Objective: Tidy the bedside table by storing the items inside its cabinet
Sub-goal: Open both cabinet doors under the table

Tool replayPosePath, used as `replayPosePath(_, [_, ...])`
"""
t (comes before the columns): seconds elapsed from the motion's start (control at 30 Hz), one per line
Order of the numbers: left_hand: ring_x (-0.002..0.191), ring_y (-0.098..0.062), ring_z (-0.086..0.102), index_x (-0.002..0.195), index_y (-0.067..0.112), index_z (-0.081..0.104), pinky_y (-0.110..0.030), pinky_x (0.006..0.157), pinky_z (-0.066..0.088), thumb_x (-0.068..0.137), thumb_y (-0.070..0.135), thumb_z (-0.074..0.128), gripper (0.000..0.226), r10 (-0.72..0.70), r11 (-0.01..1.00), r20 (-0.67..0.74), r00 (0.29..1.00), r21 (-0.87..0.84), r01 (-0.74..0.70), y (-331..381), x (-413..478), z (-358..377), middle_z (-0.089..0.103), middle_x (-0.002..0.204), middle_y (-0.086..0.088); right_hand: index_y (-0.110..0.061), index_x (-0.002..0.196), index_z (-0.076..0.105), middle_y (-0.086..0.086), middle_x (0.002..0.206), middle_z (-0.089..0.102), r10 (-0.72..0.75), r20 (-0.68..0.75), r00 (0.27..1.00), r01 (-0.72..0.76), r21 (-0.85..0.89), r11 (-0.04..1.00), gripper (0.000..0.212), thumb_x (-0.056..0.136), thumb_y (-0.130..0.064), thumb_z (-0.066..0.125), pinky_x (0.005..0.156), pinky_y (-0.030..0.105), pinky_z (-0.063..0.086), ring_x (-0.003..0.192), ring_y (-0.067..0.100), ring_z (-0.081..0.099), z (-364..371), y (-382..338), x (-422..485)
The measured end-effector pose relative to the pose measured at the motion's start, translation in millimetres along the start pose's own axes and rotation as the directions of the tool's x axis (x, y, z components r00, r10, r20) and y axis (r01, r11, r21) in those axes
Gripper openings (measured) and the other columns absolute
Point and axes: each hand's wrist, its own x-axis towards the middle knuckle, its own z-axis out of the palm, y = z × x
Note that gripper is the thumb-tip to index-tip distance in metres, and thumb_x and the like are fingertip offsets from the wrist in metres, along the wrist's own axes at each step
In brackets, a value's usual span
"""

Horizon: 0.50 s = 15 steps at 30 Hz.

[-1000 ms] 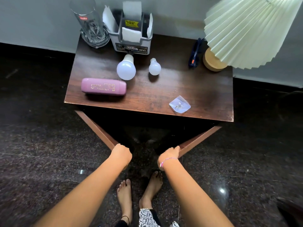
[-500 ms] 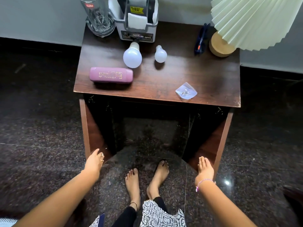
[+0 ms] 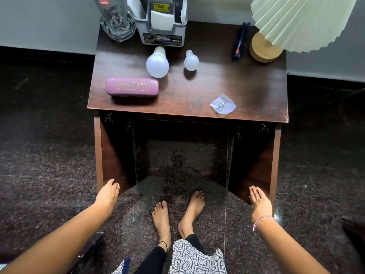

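Dark wood surface (image 3: 217,86) against a grey wall; cabinet (image 3: 181,127) below stands open. Left hand (image 3: 107,192) rests relaxed fingers on the left door (image 3: 110,155); right hand (image 3: 259,202) lies flat on the right door (image 3: 260,165). Neither holds anything. Purple case (image 3: 132,87), near left: probably rigid and light, grasp across its width. Large bulb (image 3: 157,64) and small bulb (image 3: 191,60), centre: fragile, may roll, cup the globe. Clear hook (image 3: 223,104), near right: thin, pinch an edge.
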Motion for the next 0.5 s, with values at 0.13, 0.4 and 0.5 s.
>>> replayPosePath(0.13, [0.141,-0.024,0.028,0.145,0.002,0.015,-0.033,0.113,0.026,0.101,0.004,0.016,0.044,-0.015,1.0,0.01,1.0,0.006,0.015,-1,4,3,0.025,0.154,-0.013,-0.003,0.148,-0.007,0.016,0.157,-0.014,0.003,-0.018,1.0,-0.002,0.018,1.0,0.069,0.1,-0.025,0.038,0.119,0.038,-0.008,0.145,0.028,-0.013,1,-1,-1])
replayPosePath(0.4, [0.141,-0.025,0.028,0.145,0.001,0.014,-0.033,0.113,0.026,0.1,0.003,0.017,0.045,-0.005,0.997,-0.008,1.0,0.083,0.006,1,2,6,0.025,0.153,-0.014,-0.003,0.148,-0.004,0.016,0.157,-0.011,-0.038,0.025,0.999,0.035,0.125,0.992,0.065,0.101,-0.033,0.031,0.119,0.04,-0.008,0.146,0.029,-0.012,-12,1,-8])
replayPosePath(0.5, [0.14,-0.025,0.029,0.144,0.001,0.015,-0.033,0.113,0.026,0.101,0.003,0.017,0.044,0.031,0.991,-0.01,0.999,0.134,-0.029,1,2,5,0.026,0.153,-0.015,-0.002,0.148,-0.005,0.017,0.157,-0.009,-0.086,0.033,0.996,0.079,0.179,0.981,0.062,0.101,-0.036,0.017,0.119,0.041,-0.007,0.146,0.029,-0.01,-20,2,-13])
